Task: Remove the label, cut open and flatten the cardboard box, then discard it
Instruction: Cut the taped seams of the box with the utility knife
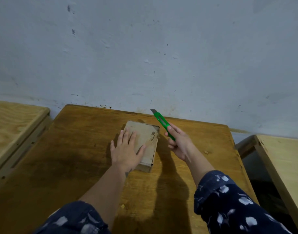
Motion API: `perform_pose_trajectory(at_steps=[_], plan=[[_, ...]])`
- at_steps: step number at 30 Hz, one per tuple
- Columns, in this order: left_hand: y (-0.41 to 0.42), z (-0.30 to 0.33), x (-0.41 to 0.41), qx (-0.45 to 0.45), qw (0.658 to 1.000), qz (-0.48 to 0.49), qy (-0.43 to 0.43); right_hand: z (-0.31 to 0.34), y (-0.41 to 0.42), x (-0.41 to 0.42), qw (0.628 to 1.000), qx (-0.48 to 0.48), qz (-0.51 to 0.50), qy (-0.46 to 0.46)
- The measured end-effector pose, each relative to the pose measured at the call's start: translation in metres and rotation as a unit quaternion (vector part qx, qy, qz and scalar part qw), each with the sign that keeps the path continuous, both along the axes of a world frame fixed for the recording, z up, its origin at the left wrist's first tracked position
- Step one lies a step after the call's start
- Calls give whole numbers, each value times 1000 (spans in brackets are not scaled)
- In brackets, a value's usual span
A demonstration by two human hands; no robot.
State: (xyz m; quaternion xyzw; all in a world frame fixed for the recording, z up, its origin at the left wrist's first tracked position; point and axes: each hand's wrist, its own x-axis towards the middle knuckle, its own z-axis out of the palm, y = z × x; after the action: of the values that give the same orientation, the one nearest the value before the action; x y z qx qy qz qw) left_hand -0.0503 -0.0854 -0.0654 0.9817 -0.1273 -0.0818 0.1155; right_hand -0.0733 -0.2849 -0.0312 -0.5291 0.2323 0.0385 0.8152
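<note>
Sleeves [229,203], two and dark with pale blotches, lead forward to two hands: the left hand [126,149] lies flat, fingers straight, on the near left of the box [144,141], and the right hand [177,144] grips one green knife [163,123] just right of the box, blade raised clear of it. One box sits mid-table [77,149], closed, handwriting on top and no label I can make out. To cut well, I'd keep that flat palm well off the blade's line, run the tip shallowly along a seam, and draw away from the fingers.
</note>
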Motion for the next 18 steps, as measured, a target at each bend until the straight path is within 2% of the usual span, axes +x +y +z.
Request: perform_pose_trajectory(at_steps=[3, 6, 11, 16, 18], plan=[[0, 0, -2, -2, 1000, 1, 1, -7, 6, -4, 996, -67, -31, 45], [1, -1, -2, -5, 1000, 2, 0, -9, 13, -6, 985, -149, -14, 87], [0, -3, -2, -6, 1000, -1, -1, -11, 17, -4, 966, -234, -14, 109], [0, -3, -2, -12, 1000, 0, -8, -6, 12, 10, 886, -438, 85, 130], [0, -1, -2, -11, 1000, -1, -14, -2, 12, 14, 867, -460, 135, 135]])
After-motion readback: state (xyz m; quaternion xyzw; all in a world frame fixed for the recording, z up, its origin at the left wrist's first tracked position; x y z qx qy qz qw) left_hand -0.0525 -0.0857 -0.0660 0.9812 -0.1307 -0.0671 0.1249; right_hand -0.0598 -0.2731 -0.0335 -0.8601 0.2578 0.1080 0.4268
